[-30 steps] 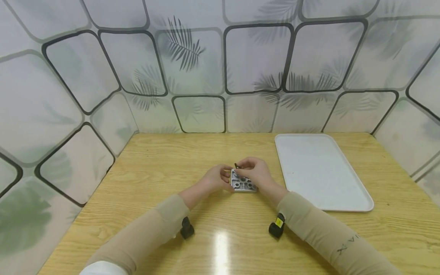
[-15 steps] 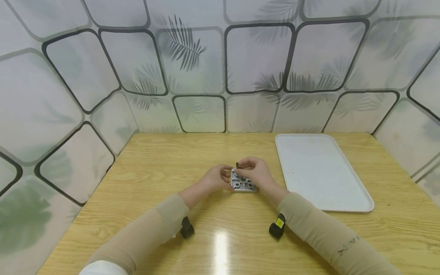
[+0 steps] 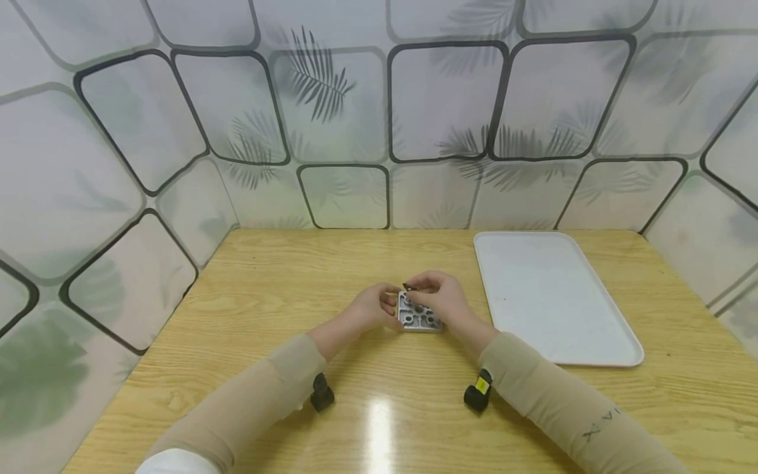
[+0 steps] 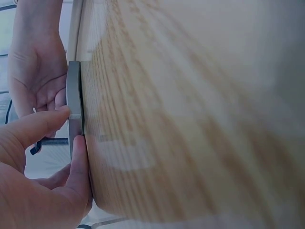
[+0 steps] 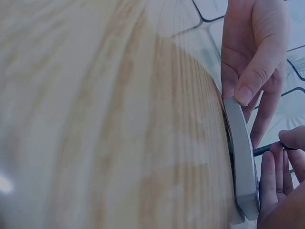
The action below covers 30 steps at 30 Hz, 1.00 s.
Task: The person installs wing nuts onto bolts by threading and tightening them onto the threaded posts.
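Observation:
A square silver metal plate (image 3: 419, 320) with several raised round holes lies on the wooden table. At its left edge, my left hand (image 3: 373, 308) grips it with thumb and fingers. From the plate's far left part rises a dark threaded bolt (image 4: 56, 141), upright, with a bent or winged black end on top. My right hand (image 3: 441, 296) leans over the plate and pinches this bolt near its top between thumb and fingers, as the right wrist view shows. The right hand hides part of the plate's far right side in the head view.
A white rectangular tray (image 3: 556, 296) lies to the right of the hands. Black wrist-worn devices sit at each sleeve, the left device (image 3: 322, 393) and the right device (image 3: 477, 393). A patterned curtain (image 3: 343, 131) stands behind the wooden table (image 3: 284, 276).
The bolt's black top end has turned between frames and now points to the left, with small movements of the right fingers. The left hand and plate stay in place.

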Available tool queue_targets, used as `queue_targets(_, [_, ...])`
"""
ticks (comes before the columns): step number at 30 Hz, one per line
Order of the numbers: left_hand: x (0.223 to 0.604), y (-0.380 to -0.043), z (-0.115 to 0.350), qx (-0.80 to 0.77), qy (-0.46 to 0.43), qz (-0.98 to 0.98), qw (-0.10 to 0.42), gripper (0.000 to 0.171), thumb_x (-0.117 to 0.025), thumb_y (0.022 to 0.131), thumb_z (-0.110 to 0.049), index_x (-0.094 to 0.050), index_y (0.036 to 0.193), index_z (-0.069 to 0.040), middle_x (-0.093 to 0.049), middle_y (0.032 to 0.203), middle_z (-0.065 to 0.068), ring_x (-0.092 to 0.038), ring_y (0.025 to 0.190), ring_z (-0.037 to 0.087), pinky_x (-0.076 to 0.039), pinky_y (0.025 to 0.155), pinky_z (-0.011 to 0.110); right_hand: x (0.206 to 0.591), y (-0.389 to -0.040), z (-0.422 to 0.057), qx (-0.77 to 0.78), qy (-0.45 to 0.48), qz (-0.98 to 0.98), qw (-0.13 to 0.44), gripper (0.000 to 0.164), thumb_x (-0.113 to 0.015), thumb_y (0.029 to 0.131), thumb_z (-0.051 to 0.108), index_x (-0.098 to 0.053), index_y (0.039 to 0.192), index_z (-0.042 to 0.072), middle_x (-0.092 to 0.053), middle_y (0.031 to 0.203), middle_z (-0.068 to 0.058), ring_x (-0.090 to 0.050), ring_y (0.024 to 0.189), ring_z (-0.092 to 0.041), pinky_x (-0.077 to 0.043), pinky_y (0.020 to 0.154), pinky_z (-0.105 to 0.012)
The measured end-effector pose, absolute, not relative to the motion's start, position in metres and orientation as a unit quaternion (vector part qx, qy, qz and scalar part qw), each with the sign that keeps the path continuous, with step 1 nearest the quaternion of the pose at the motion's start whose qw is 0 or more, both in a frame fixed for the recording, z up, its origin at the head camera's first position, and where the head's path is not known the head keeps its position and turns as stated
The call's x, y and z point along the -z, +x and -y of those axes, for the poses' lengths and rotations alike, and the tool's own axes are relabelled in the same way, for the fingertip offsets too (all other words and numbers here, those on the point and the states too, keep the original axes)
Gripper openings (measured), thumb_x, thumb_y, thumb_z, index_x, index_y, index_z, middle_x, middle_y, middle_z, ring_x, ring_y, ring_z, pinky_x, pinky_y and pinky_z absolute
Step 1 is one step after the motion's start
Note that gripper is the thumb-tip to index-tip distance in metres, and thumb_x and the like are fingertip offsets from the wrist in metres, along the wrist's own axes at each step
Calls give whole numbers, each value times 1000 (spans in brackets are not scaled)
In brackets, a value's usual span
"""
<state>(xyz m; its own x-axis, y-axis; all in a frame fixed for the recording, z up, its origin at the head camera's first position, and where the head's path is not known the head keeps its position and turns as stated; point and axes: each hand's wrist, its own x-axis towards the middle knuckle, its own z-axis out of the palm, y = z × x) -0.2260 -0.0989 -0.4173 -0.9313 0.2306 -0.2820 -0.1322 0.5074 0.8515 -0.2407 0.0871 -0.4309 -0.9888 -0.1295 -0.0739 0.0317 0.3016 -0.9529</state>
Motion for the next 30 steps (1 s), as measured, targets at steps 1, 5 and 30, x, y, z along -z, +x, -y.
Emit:
queue_targets(1, [418,-226,99,-495,29,-849,183,79,-90,79,2,-55,150,-3,-67,126,14,-64,106,22,-57,94,32,431,-240,-87,590,-31,-804,68,23,-79,94,9,-76,116,3,-77,114,-13,-70,96,-14,-52,90,-25])
queue_targets(5, [419,-226,99,-495,28,-849,185,79,-90,79,2,-55,150,-4,-67,127,14,-64,107,22,-57,94,33,432,-240,-86,589,-25,-805,66,23,-79,94,8,-76,116,3,-77,113,-12,-69,94,-13,-50,86,-21])
queue_targets(30, [416,-225,98,-492,29,-850,184,78,-90,79,2,-56,150,-4,-68,125,15,-65,105,21,-57,94,33,431,-246,-95,696,-47,-707,114,41,-44,104,6,-56,137,-15,-67,98,-3,-69,81,-5,-60,80,-17])
